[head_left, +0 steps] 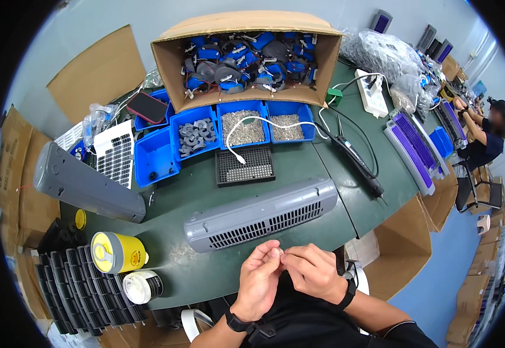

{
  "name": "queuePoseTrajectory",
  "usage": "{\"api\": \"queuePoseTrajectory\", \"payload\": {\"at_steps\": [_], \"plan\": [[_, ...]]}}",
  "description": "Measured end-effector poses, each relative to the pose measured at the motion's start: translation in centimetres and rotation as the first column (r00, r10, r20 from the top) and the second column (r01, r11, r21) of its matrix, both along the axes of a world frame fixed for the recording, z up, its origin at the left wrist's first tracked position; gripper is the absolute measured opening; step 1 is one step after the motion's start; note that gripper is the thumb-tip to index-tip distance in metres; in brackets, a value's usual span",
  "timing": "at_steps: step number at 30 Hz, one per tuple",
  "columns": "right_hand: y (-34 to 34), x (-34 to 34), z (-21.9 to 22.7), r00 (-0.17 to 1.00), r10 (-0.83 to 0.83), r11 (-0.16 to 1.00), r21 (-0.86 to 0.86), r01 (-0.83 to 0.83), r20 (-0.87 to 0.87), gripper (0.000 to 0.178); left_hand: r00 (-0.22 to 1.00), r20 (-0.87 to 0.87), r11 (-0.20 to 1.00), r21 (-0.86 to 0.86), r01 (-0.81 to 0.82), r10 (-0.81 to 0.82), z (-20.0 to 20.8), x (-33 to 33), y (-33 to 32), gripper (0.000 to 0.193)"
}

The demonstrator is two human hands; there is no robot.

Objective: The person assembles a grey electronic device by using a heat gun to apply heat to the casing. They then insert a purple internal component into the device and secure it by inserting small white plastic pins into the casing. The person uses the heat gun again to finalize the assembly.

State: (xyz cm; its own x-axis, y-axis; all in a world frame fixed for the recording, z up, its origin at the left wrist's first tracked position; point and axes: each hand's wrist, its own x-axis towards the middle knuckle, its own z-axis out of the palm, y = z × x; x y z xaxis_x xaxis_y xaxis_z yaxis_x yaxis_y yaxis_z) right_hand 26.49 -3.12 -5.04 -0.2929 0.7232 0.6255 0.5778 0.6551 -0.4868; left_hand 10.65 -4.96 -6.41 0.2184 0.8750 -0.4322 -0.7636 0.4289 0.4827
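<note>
My left hand (259, 282) and my right hand (315, 271) meet at the table's front edge, fingertips pinched together. Something small and pale may be between them, but it is too small to make out. Just beyond my fingers lies a long grey plastic housing (203, 227) with slotted vents along its near side. A second grey housing (87, 180) lies slantwise at the left. Past the middle housing is a black screw tray (245, 167) with a grid of holes. A white cable (233, 150) hangs over it. To the right rests a black electric screwdriver (354, 158) with its cord.
Blue bins hold grey clips (196, 136) and small screws (242, 129). Behind them, a cardboard box (245, 22) contains blue motor parts. A yellow cup (113, 253) and a white jar (141, 287) stand front left. Purple-and-grey units (412, 148) lie right; a person (490, 130) sits beyond.
</note>
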Motion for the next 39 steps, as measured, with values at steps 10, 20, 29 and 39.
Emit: {"api": "queuePoseTrajectory", "payload": {"at_steps": [10,20,29,39], "plan": [[0.5,-1.7,0.5,0.999,0.041,0.997,0.057,-0.043,0.026,0.028,0.981,0.194,0.99,-0.139,0.019,0.008,0.5,-1.2,-0.5,0.017],[0.8,-2.4,0.0,0.995,0.068,0.994,0.076,-0.073,0.069,0.027,0.937,0.34,0.989,-0.147,-0.027,0.077,-0.6,-1.6,-0.8,0.018],[3.2,-2.3,1.6,0.981,-0.122,0.989,0.103,0.107,0.152,0.025,0.974,0.159,0.986,-0.034,-0.16,0.164,-0.2,-2.9,-0.3,0.019],[4.4,-2.6,0.3,0.957,-0.162,0.984,0.112,0.138,0.241,0.021,0.979,0.134,0.988,-0.023,-0.155,0.157,-1.6,-4.5,-1.5,0.017]]}}
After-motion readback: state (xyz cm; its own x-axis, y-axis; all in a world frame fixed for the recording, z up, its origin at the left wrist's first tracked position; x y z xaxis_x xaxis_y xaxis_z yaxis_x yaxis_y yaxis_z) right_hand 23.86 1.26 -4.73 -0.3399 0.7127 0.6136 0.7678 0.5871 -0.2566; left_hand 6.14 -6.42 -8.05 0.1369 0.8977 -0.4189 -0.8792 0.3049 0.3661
